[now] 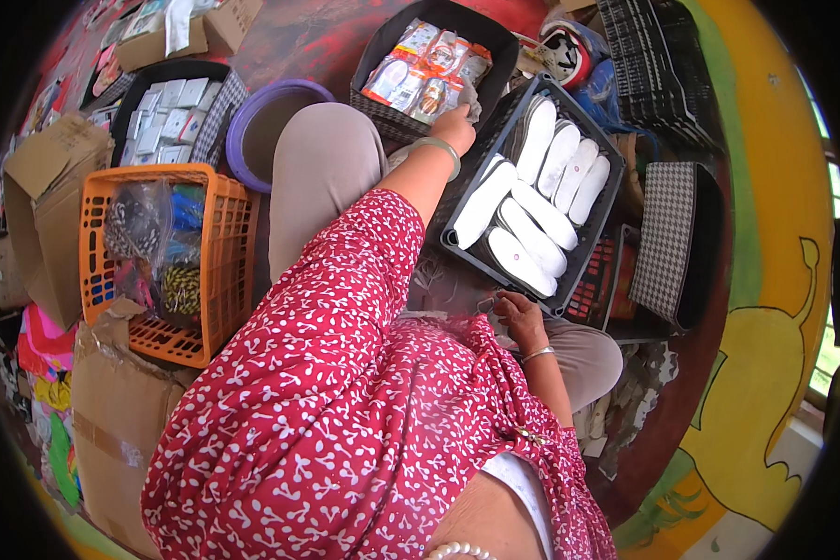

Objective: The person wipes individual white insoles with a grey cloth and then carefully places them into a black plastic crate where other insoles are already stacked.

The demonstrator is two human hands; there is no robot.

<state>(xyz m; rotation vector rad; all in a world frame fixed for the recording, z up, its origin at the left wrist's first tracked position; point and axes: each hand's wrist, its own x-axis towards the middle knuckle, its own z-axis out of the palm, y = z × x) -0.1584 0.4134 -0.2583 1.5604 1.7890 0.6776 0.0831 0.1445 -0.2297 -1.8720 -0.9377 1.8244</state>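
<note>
My left hand (453, 128), with a pale bangle on the wrist, reaches to the near right corner of a dark fabric bin (397, 121). Its fingers are closed on a small grey, cloth-like piece (470, 100). Flat packets (427, 70) in orange and white printed wrapping lie inside that bin. My right hand (523, 322) is low by my lap, close to the near edge of a dark plastic crate (506, 277). Its fingers are pinched by a small pale, see-through thing, too unclear to name. White insoles (537, 219) fill the crate in two rows.
At the left stand an orange basket (229, 280) with bagged goods, a purple tub (238, 140) and a bin of small white boxes (173, 117). Cardboard boxes (112, 411) flank them. A houndstooth bin (665, 233) and stacked black crates (658, 75) stand by the painted wall (756, 373).
</note>
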